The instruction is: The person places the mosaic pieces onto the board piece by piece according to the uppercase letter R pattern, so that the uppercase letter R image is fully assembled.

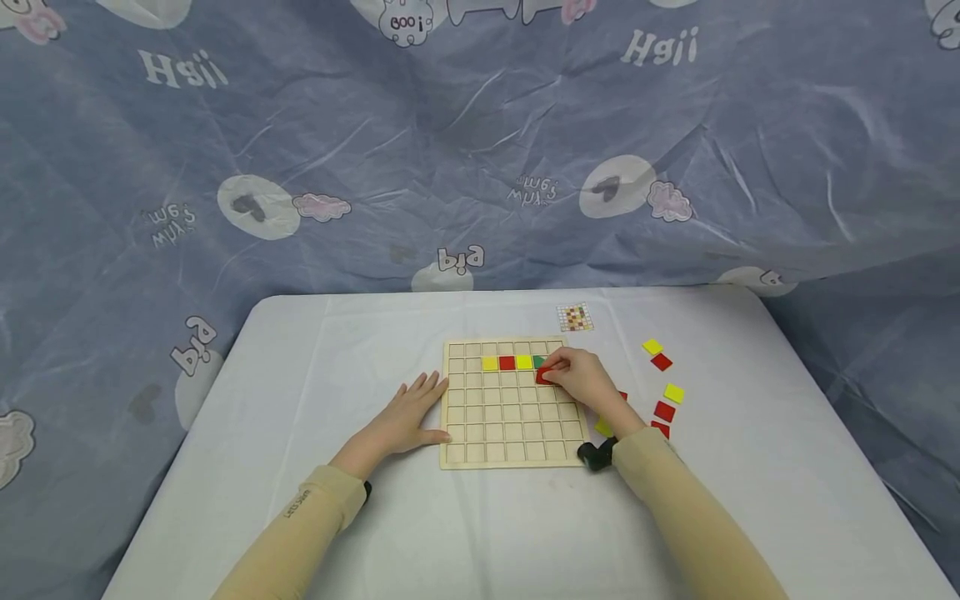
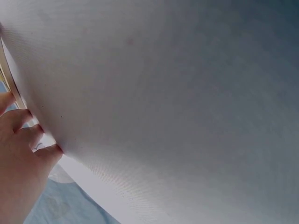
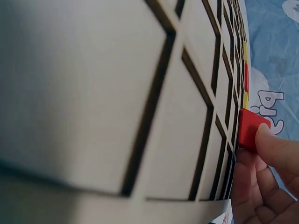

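Two sleeved arms come in from the near edge of the desk (image 1: 300, 517), which is covered in white cloth. The left hand (image 1: 405, 417) lies flat at 9 o'clock of the board (image 1: 510, 433), fingers straight and relaxed, their tips touching the board's left edge; it holds nothing. The left wrist view shows those fingertips (image 2: 46, 151) pressed on the white cloth beside the wooden edge.

The right hand (image 1: 581, 379) reaches over the board's right side, its wrist camera (image 1: 596, 456) just off the near right corner. Its grip is narrow: the fingertips (image 3: 271, 140) pinch a red tile (image 1: 542, 377), which sits tilted over a cell in the third row from the far edge, toward 2 o'clock of the board's middle. From the right wrist view the tile (image 3: 250, 128) looks raised on one edge, though at that close angle I cannot tell whether it touches the board.

Just beyond it, in the second row, lie a yellow tile (image 1: 490, 363), a red one (image 1: 507, 362), another yellow (image 1: 523, 362) and a green tile (image 1: 538, 362) partly hidden by the fingers.

At 3 o'clock of the board, loose red and yellow tiles (image 1: 664, 411) lie scattered on the cloth. Farther, at 1 o'clock, lies a small pattern card (image 1: 575, 317). Behind the desk hangs a blue printed sheet (image 1: 480, 150).
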Demonstrator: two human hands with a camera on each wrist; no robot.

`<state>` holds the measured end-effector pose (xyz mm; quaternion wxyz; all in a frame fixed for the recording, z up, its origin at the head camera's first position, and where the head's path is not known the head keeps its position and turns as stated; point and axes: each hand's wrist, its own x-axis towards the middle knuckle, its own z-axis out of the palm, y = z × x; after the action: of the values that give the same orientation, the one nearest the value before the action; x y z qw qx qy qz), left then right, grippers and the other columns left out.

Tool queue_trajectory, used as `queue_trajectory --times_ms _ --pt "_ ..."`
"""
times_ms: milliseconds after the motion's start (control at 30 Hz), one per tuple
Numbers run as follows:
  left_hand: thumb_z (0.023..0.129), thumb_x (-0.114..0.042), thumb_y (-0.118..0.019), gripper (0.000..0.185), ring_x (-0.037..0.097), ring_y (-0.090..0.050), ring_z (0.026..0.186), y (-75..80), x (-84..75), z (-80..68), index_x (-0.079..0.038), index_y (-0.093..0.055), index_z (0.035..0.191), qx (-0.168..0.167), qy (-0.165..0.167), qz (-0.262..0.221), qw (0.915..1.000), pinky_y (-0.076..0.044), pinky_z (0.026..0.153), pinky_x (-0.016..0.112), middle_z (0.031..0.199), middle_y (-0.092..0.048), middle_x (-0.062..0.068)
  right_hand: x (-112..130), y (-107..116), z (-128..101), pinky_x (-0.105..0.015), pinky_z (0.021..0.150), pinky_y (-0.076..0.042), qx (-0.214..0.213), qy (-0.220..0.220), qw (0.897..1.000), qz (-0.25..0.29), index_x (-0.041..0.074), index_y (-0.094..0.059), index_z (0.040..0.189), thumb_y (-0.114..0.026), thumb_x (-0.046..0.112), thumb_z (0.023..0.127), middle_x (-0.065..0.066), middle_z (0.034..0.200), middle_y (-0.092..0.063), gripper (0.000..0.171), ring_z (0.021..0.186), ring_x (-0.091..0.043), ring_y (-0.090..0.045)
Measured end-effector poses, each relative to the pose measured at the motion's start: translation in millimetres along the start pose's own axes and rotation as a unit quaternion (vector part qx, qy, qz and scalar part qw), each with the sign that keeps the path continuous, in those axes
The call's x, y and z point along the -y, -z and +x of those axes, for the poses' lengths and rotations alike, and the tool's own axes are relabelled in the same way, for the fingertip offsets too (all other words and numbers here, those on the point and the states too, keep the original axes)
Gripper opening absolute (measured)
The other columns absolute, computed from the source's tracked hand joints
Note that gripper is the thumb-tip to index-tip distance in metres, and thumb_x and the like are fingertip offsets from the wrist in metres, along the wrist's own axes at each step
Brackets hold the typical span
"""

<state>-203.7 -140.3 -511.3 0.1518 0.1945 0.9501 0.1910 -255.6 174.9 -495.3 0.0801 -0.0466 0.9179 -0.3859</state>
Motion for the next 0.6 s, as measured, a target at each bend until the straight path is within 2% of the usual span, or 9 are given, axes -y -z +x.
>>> queue_trajectory --times_ms 167,333,600 --pt "0.085 -0.050 -0.071 0.095 0.034 -0.008 0.154 -0.7 0.4 0.1 -0.011 -0.023 0.157 -0.001 -0.003 0.001 1.0000 -0.009 0.124 0.056 0.165 -0.014 0.013 2.9 -0.2 1.6 -0.034 0.079 -0.055 0.006 0.007 1.000 -0.023 0.007 -0.071 0.103 -0.067 0.010 0.093 -0.010 0.098 -0.071 0.011 0.086 -0.020 -0.065" --pt "0.085 -0.051 -0.070 0.095 0.033 -0.008 0.154 -2.6 1.7 0.9 -0.012 -0.023 0.158 -0.002 -0.001 0.003 1.0000 -0.009 0.124 0.056 0.165 -0.013 0.012 1.1 2.5 2.8 -0.032 0.076 -0.053 0.014 0.007 0.999 -0.035 0.008 -0.072 0.102 -0.067 0.013 0.094 -0.009 0.097 -0.070 0.011 0.083 -0.019 -0.063" --pt "0.084 -0.053 -0.070 0.097 0.032 -0.008 0.154 -2.7 1.6 0.3 -0.013 -0.022 0.158 0.001 0.003 0.008 1.0000 -0.010 0.124 0.055 0.165 -0.013 0.011 1.9 -3.3 2.0 -0.032 0.074 -0.054 -0.009 0.017 0.999 -0.039 0.005 -0.075 0.098 -0.071 0.008 0.089 -0.012 0.100 -0.062 0.010 0.083 -0.021 -0.060"
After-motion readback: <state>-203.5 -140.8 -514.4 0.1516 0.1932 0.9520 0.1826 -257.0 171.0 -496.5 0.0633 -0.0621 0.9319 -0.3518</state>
